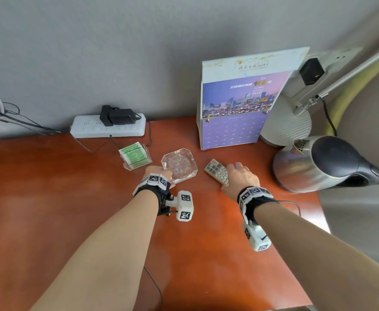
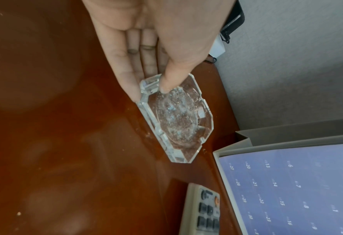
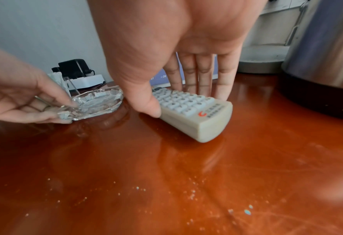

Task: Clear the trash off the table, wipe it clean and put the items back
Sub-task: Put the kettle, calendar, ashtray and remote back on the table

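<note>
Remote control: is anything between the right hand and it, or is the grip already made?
Nothing visible stands between them. The right hand already spans the remote control, thumb on its left edge, fingers along the far side. The ashtray, pinched by the left hand, sits apart.

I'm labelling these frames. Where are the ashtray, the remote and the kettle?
ashtray [image 1: 180, 164]: head view, on the middle of its glass bowl.
remote [image 3: 188, 105]: right wrist view, on its keypad.
kettle [image 1: 296, 169]: head view, on its steel side.
</note>
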### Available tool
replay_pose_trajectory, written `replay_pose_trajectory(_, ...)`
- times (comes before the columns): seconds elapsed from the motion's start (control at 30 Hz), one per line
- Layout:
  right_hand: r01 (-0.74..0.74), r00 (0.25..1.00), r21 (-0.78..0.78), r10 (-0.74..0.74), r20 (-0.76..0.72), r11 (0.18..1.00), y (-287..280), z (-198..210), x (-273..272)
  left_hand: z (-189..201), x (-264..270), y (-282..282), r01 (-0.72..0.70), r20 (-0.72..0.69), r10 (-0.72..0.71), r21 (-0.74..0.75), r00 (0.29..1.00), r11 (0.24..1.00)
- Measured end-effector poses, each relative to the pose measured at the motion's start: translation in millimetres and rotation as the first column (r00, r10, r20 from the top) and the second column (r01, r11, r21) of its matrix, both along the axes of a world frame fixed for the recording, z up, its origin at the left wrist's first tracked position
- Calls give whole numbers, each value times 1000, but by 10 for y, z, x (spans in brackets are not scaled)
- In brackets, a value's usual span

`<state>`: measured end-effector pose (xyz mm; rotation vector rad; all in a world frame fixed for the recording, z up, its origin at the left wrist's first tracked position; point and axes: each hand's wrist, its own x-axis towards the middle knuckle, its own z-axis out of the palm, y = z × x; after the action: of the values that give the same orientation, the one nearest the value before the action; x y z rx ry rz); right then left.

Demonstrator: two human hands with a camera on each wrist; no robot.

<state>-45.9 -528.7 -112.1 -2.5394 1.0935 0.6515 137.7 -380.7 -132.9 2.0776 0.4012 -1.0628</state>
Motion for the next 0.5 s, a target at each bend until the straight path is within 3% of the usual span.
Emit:
replay_pose_trajectory(0.2,-33,999,15,34,-19,999,9,-12,-49,214,-48,106,-46,-60,44,-27,997,999)
replay_pose_trajectory(0.33,-93,995,-80,96,34,992,22,96,25,187,-95,209,-14,-126,9,-34,992,999)
replay_pose_trajectory(0.4,-43,994,-12,44,101,999,40,179,136,194,-135,227,16,-146,-22,-43,989,999)
replay_pose_trajectory(0.5,137,977,213,-168,131,967,99,259,365,212,-174,219,8,-210,-26,-84,977,996)
